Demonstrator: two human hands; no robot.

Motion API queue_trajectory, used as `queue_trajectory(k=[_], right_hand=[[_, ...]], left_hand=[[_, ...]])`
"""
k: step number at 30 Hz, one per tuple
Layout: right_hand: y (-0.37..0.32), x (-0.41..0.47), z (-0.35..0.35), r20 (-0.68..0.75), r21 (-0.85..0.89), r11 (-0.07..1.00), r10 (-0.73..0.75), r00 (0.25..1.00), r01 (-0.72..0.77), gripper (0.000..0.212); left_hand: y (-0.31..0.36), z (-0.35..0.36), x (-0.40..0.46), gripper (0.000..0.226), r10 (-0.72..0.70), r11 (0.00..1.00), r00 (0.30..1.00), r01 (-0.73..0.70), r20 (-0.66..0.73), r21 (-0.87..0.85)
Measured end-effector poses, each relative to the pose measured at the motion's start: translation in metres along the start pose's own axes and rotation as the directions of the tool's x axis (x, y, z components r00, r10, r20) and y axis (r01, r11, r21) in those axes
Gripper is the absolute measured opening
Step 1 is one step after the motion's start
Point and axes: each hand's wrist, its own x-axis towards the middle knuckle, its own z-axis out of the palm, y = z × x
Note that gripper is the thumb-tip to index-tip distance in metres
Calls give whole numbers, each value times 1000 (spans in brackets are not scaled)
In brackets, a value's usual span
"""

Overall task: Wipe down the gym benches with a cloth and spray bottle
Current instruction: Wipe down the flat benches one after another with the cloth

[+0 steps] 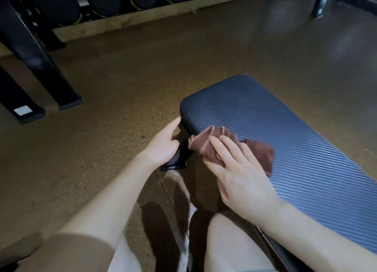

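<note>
A dark blue padded gym bench [295, 133] with a ribbed cover runs from the centre to the lower right. A crumpled brown cloth [259, 151] lies on its near left edge. My right hand [238, 174] presses flat on the cloth, fingers spread over it. My left hand [163, 145] hovers just left of the bench corner, index finger extended toward the pad's edge, other fingers loosely curled, holding nothing. No spray bottle is in view.
The black bench foot [175, 163] sits under the pad's corner on the brown speckled floor [114, 100]. Black rack legs [36, 67] stand at the left. A row of dark dumbbells [102, 0] lines the back. My knees are at the bottom.
</note>
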Motion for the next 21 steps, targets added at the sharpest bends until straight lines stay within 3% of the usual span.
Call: queue_trajectory(k=[7, 10, 13, 18, 21], right_hand=[[6, 69, 7, -47, -64, 997, -49, 998, 46, 52], [7, 117, 12, -67, -106, 993, -59, 996, 52, 41], [2, 141, 6, -46, -72, 997, -37, 998, 34, 36], [-10, 140, -54, 150, 118, 983, 126, 981, -144, 41], [-20, 133, -111, 298, 472, 816, 210, 931, -335, 44]], left_hand=[[-5, -5, 6, 83, 48, 997, 999, -48, 17, 54], [2, -9, 5, 73, 18, 999, 1000, -17, -24, 27], [12, -19, -2, 78, -21, 999, 998, 18, -54, -50], [48, -52, -52, 85, -145, 981, 989, 141, -22, -132], [80, -86, -96, 81, -241, 954, 970, 235, -13, -184]])
